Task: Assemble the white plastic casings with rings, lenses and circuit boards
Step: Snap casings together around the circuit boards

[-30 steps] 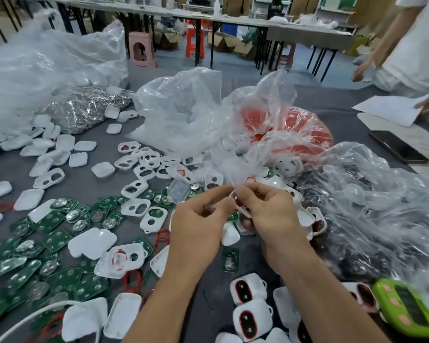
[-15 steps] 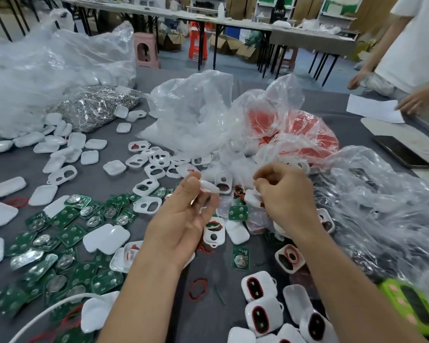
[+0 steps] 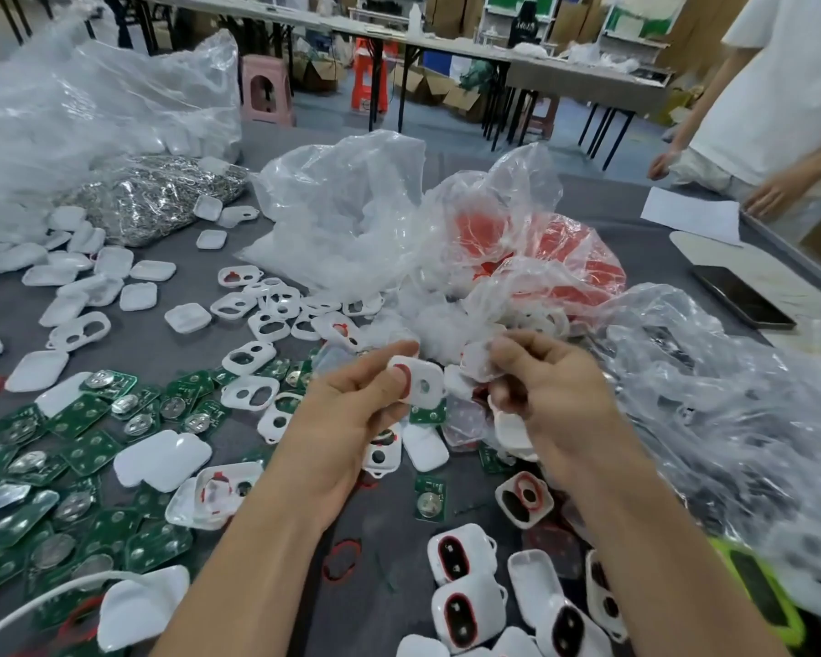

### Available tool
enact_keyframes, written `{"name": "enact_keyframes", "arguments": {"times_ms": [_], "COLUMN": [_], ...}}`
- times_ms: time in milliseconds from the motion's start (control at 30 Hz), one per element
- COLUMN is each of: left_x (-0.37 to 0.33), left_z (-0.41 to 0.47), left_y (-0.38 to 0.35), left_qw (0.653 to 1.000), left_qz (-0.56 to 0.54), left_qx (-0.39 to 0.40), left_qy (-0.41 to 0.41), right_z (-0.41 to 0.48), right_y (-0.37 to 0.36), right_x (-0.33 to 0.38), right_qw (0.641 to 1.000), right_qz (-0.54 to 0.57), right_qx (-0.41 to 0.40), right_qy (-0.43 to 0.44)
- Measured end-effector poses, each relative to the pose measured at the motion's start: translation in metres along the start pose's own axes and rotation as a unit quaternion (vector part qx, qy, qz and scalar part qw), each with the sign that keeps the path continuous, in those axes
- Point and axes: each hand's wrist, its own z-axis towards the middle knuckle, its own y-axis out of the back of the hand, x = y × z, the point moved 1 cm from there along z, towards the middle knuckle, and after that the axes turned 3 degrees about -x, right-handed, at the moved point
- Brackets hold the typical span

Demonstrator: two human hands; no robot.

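Step in hand: looks like the ring stage. A white casing [image 3: 432, 374] with a red ring [image 3: 402, 373] seated at one opening is held up, ready for its next part.
Left hand [image 3: 347, 414]: the casing is pinched between thumb and forefinger, with the other fingers curled underneath.
Right hand [image 3: 551, 386]: the fingers are curled in just right of the casing. Something pale may be pinched there, but honestly it can't be told.
Where the casing is: lifted off the grey table [image 3: 162, 343], mid-scene between the two hands, just near of the crumpled plastic bags [image 3: 351, 215].
Next move: probably a lens gets fitted — it has to be lined up square over the opening and pressed flat without the ring being knocked loose.
After that: a circuit board [image 3: 86, 448] from the green pile at near left is likely needed. The closed-up units [image 3: 465, 604] at near right show what's being aimed for.
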Motion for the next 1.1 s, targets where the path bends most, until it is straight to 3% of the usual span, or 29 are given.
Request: {"name": "enact_keyframes", "arguments": {"times_ms": [200, 367, 433, 500, 633, 700, 867, 933, 1033, 1100], "left_x": [0.01, 0.015, 0.02, 0.025, 0.026, 0.023, 0.015, 0.013, 0.012, 0.01], "left_z": [-0.011, -0.01, -0.011, -0.012, -0.012, -0.012, -0.01, -0.009, -0.005, -0.003], "left_y": [-0.015, -0.022, -0.025, -0.028, -0.032, -0.032, -0.021, -0.018, -0.011, -0.006], "left_qw": [0.98, 0.976, 0.985, 0.991, 0.993, 0.997, 0.987, 0.981, 0.979, 0.98], "left_qz": [0.156, 0.164, 0.119, 0.09, 0.085, 0.008, -0.119, -0.143, -0.145, -0.15], "left_qx": [0.059, 0.025, 0.012, 0.049, 0.077, 0.076, 0.06, 0.075, 0.087, 0.086], "left_qy": [-0.109, -0.141, -0.124, -0.081, -0.033, 0.014, 0.085, 0.106, 0.112, 0.102], "right_z": [-0.036, -0.037, -0.038, -0.038, -0.04, -0.038, -0.026, -0.023, -0.024, -0.026], "right_y": [0.009, 0.014, 0.014, 0.014, 0.008, 0.011, 0.032, 0.038, 0.039, 0.04], "right_x": [-0.021, -0.028, -0.031, -0.036, -0.04, -0.038, -0.034, -0.031, -0.033, -0.034], "right_qw": [0.987, 0.996, 0.998, 0.995, 0.992, 0.996, 0.99, 0.993, 0.978, 0.949], "right_qz": [0.067, -0.009, 0.023, 0.081, 0.094, 0.052, -0.05, -0.066, -0.196, -0.286], "right_qx": [0.111, 0.072, 0.036, 0.013, 0.044, 0.034, -0.129, -0.084, 0.034, -0.054], "right_qy": [-0.09, -0.053, -0.048, -0.063, -0.075, -0.057, 0.04, 0.047, 0.056, 0.118]}}
